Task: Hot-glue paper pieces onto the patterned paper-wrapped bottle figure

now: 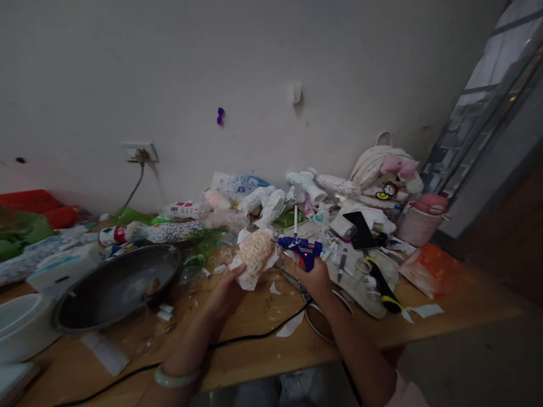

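My left hand is closed around a bottle-shaped piece wrapped in white paper with an orange-dotted pattern, held just above the wooden table. A pale bangle sits on that wrist. My right hand grips a blue hot glue gun with a red light on its handle. The gun's nozzle points left and nearly touches the wrapped piece. A black cord runs from the gun across the table toward the front left.
A dark round pan lies at the left beside white containers. Several wrapped bottles, paper scraps, a black phone, a pink backpack, a pink cup and an orange packet crowd the back and right. A wall socket is above.
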A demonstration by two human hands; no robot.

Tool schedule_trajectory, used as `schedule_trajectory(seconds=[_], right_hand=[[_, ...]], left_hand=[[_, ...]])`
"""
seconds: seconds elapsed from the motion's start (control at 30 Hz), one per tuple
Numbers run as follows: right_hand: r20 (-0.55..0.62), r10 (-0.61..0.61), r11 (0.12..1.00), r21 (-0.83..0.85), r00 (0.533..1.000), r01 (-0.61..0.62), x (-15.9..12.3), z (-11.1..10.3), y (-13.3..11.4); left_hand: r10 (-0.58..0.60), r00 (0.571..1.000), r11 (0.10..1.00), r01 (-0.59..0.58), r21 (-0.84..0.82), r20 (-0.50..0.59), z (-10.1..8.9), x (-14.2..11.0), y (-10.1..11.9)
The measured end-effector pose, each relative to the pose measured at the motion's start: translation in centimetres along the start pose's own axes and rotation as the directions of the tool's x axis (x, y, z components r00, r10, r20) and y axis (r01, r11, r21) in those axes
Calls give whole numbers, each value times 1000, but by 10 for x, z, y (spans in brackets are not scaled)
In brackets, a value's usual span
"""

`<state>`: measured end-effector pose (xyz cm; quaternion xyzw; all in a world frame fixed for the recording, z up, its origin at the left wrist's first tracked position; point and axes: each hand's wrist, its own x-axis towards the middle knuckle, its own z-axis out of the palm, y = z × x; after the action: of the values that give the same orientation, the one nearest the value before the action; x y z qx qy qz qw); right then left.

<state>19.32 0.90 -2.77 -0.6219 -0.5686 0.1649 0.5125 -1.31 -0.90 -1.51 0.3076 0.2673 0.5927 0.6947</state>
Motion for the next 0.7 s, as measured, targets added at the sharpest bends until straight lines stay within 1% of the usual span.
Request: schedule_trajectory(seconds=[0.13, 0.3, 0.53, 0.6, 0.7], right_hand=[[31, 2, 1000, -14, 1000, -2, -1, 0, -1], [96, -73, 995, -59, 993, 79, -3, -2, -2], [248, -145, 985, -60, 958, 164, -6, -2, -1], [253, -146, 984, -58, 956, 166, -7, -2, -2], [202, -125, 987, -74, 971, 142, -6, -3, -3]], left_hand=[[-13, 999, 1000, 13, 16, -33, -1, 0, 0], [-22, 999, 1000, 22, 5, -30, -3, 2, -1], [-5, 999, 1000, 4, -13, -38, -3, 3, -2], [-5, 999, 1000, 4, -13, -37, -3, 3, -2], [-1, 1000, 1000, 0, -12, -22, -5, 3, -3]])
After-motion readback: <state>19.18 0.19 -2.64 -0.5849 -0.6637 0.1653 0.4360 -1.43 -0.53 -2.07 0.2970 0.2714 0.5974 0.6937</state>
